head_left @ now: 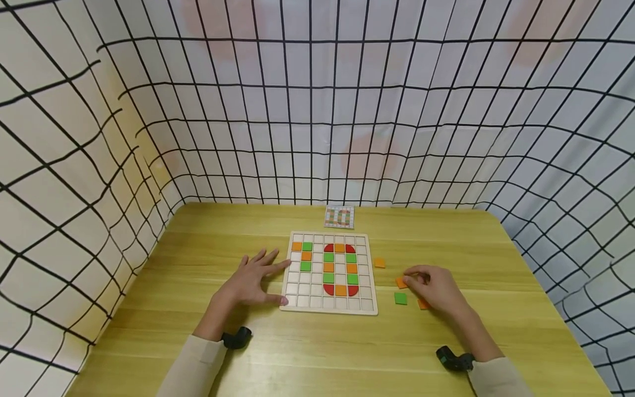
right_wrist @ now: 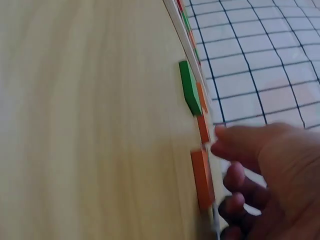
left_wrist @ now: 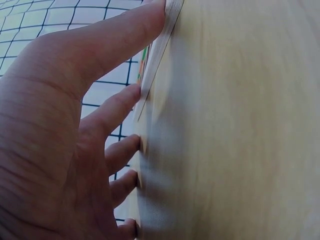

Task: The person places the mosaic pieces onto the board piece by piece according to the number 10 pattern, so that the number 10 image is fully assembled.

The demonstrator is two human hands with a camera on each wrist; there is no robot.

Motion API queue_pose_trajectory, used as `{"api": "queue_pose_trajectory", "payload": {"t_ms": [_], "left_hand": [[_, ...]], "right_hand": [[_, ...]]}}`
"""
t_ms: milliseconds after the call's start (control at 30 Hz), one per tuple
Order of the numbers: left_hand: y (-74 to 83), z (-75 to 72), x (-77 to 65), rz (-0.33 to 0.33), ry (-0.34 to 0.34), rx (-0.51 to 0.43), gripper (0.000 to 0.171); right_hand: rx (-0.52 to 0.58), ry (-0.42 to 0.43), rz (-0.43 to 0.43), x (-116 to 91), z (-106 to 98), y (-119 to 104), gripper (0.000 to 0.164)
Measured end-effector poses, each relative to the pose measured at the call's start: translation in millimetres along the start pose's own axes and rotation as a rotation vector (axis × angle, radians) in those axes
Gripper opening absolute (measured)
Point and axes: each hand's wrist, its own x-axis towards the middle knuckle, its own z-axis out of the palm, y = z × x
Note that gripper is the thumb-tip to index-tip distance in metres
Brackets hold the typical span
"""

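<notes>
My left hand [head_left: 252, 279] is spread at the left side of a white gridded board [head_left: 364, 303]. Its thumb and index finger touch the board's edge; the other fingertips rest on the table in the left wrist view. Orange and green square tiles and red rounded pieces [head_left: 329, 290] lie on the grid. My right hand [head_left: 436, 286], fingers loosely bent, is over an orange tile [head_left: 401, 282] right of the board. In the right wrist view the thumb tip is close beside that tile [right_wrist: 202, 129]; whether it touches cannot be told.
A green tile [head_left: 400, 298] and an orange tile [head_left: 423, 304] lie near the right hand. Another orange tile [head_left: 379, 263] is beside the board. Behind the board lies a small pattern card [head_left: 339, 217]. Black netting [head_left: 337, 121] surrounds the wooden table [head_left: 297, 353].
</notes>
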Motion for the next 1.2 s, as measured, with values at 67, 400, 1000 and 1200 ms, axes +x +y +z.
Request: {"api": "queue_pose_trajectory", "payload": {"t_ms": [67, 400, 1000, 1200], "left_hand": [[1.0, -0.9, -0.2, -0.002, -0.003, -0.005, 0.094], [1.6, -1.3, -0.4, -0.006, -0.001, 0.003, 0.094], [0.3, 0.1, 0.5, -0.003, 0.001, 0.0, 0.095], [1.4, -0.7, -0.5, -0.001, 0.005, -0.008, 0.095]], "right_hand": [[0.012, -0.039, -0.014, -0.3, -2.7, 2.0, 0.029], [0.064, -0.178, -0.02, 0.5, -7.8, 13.0, 0.039], [0.053, -0.122, -0.033, 2.2, -6.9, 8.3, 0.032], [0.046, -0.078, -0.014, 9.3, -0.7, -3.5, 0.036]]}}
